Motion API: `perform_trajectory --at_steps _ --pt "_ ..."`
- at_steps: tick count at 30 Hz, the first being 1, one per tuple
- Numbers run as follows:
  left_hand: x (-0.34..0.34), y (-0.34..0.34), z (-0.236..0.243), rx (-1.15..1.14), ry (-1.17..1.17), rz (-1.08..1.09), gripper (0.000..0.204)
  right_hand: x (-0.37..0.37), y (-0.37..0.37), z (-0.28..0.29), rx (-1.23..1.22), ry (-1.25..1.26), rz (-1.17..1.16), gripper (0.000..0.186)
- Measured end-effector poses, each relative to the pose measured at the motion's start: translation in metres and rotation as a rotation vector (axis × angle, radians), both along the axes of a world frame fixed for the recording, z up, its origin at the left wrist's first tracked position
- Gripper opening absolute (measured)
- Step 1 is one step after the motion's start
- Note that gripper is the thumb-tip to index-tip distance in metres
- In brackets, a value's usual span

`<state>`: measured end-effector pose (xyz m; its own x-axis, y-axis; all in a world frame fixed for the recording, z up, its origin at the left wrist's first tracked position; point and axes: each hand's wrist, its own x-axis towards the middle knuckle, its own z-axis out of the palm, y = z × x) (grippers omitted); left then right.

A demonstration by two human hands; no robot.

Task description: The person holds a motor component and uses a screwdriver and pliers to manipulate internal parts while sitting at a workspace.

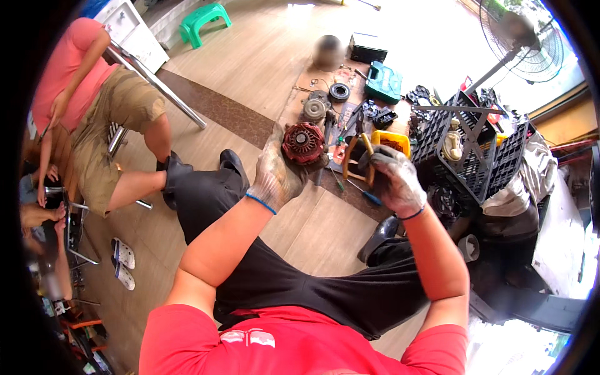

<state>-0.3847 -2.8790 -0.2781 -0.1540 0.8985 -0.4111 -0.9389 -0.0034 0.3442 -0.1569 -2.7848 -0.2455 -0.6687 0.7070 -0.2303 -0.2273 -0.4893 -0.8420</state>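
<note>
My left hand (275, 169), in a dirty white work glove with a blue cuff, is closed around a round, dark red motor part (304, 142) with slots around its face and a hub in the middle. It is held up above the floor between my knees. To the right, my right hand (397, 180), also gloved, is closed on a short brass-coloured rod (367, 144) that sticks up from the fingers. What lies lower in that grip is hidden. The rod and the motor part are apart.
Tools and parts lie on a cardboard sheet ahead, with a black ring (339, 92), a teal case (383, 82) and a yellow tray (392, 141). Black crates (459, 134) and a fan (522, 34) stand right. A seated person (106, 106) is at left; a green stool (205, 24) stands beyond.
</note>
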Motion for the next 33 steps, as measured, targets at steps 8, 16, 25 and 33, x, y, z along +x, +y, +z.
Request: perform_trajectory --at_steps 8,16,25,33 --pt "0.012 -0.005 -0.008 -0.008 -0.032 -0.175 0.070 -0.009 0.012 -0.025 -0.278 0.399 0.129 0.027" --pt "0.011 -0.009 -0.017 -0.043 -0.035 -0.266 0.061 -0.005 0.032 -0.037 0.172 0.085 0.095 0.023" --pt "0.017 -0.013 -0.019 0.090 0.149 -0.339 0.049 -0.023 0.017 -0.062 -0.355 0.352 0.192 0.025" --pt "0.014 -0.014 -0.014 0.123 0.409 -0.311 0.043 -0.036 0.004 -0.040 -0.462 0.254 0.035 0.036"
